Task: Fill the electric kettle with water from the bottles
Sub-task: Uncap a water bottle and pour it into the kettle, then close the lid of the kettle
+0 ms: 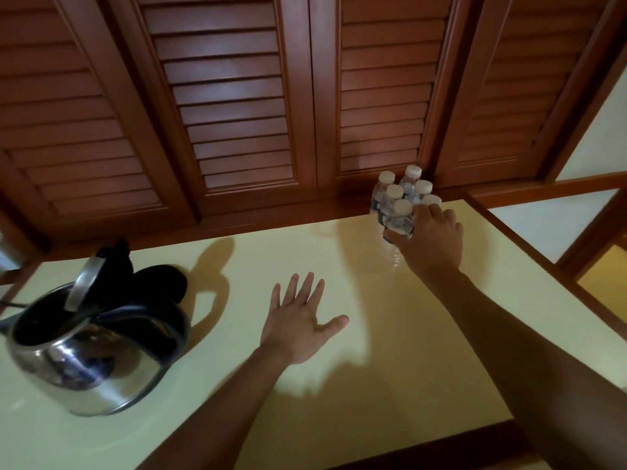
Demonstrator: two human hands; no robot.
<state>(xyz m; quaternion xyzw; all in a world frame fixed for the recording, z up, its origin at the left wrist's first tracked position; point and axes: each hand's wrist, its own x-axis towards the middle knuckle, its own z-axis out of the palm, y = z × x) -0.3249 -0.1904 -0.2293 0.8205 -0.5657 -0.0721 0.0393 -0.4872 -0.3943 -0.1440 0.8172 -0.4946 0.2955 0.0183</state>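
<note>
While open-lidded, rounded steel kettle (84, 368); ribbed bottle (397, 218) in right grip (431, 239).

I've got a pale yellow glossy counter (288, 239) in front of me, edged with reddish-brown wooden trim (458, 446). Behind it runs a row of dark reddish-brown louvred wooden doors (230, 96). Off to the right there's a cream wall (607, 117). Soft light throws shadows across the counter top.

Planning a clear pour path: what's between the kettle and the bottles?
In the head view, only the left hand, open over the yellow table, lies between the kettle and the bottles.
</note>
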